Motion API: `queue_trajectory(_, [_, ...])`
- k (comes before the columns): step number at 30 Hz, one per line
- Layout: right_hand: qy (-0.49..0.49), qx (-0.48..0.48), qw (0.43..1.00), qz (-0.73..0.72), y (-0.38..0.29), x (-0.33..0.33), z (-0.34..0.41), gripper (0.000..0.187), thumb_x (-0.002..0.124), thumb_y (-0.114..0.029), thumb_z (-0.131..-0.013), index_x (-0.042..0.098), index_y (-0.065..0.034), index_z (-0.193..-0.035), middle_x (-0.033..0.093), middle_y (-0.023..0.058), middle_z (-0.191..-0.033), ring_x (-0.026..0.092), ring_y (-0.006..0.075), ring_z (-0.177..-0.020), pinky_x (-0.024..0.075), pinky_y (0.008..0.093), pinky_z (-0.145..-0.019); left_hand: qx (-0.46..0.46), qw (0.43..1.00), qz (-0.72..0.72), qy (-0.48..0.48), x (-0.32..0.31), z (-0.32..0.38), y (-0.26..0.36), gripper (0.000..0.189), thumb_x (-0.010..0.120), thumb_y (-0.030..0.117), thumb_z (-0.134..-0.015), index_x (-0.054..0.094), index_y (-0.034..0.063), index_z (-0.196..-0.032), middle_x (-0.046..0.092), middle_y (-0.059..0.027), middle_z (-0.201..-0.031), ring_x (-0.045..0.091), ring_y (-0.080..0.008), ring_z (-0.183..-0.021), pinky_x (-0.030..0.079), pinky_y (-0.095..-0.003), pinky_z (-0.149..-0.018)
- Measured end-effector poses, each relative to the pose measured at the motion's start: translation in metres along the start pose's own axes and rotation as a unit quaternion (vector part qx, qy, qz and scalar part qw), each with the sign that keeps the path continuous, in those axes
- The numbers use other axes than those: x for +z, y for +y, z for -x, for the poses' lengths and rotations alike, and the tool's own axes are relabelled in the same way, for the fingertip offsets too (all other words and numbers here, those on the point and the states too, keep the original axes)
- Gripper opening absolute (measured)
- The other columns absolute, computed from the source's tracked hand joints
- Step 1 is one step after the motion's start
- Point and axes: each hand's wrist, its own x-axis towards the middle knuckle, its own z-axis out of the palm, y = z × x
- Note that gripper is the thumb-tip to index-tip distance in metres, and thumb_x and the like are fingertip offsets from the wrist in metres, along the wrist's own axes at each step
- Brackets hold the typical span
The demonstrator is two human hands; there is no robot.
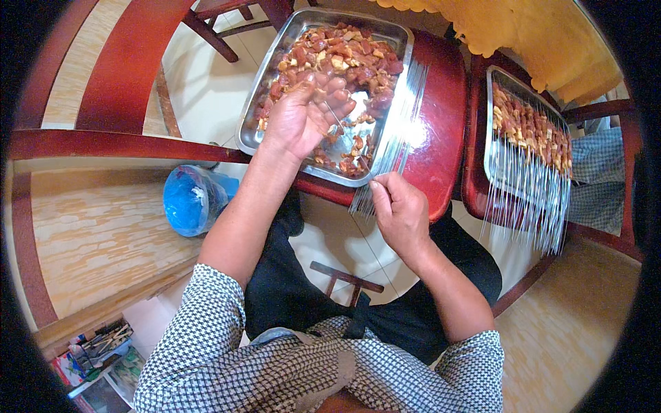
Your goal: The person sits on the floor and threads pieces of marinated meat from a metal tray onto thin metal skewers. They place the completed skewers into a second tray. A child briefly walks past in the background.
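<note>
Diced raw meat [330, 54] is heaped in the far part of a metal tray [247, 121], with smaller scraps nearer me. My left hand [310, 106] is palm up above the tray, its fingers loosely curled. A thin metal skewer [334, 114] runs from my right hand up to the left fingers; whether those fingers pinch it or a piece of meat is unclear. My right hand [397, 206] grips the skewer's near end by the tray's front right corner. Beside it, a bundle of bare metal skewers [405, 121] lies along the tray's right edge.
The tray rests on a red stool [441, 103]. To the right, a second metal tray [488, 118] holds several loaded meat skewers [532, 131], their bare ends overhanging the front. A blue lined bin [188, 201] stands at left. A yellow cloth [526, 31] hangs at upper right.
</note>
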Motion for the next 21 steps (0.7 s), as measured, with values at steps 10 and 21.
queue_trajectory(10, [-0.003,0.028,1.0,0.0,-0.002,0.002,-0.005,0.012,0.06,-0.013,-0.084,0.057,-0.0026,-0.079,0.058,0.018,-0.066,0.06,0.0353,-0.061,0.0464,0.0421,-0.054,0.06,0.993,-0.097,0.007,0.008,0.003,-0.007,0.021,0.045,0.021,-0.095,0.054,0.0031,-0.098,0.063,-0.02,-0.101,0.065,-0.0266,-0.088,0.053,-0.0449,-0.084])
queue_trajectory(21, [0.032,0.024,0.999,-0.029,0.004,0.001,-0.024,0.01,0.059,-0.011,-0.084,0.059,-0.0017,-0.08,0.059,0.0191,-0.068,0.061,0.0345,-0.063,0.0468,0.04,-0.056,-0.002,0.977,-0.214,0.023,0.026,0.01,-0.035,0.021,0.045,0.021,-0.094,0.055,0.0025,-0.096,0.064,-0.018,-0.1,0.066,-0.0241,-0.086,0.054,-0.0381,-0.079])
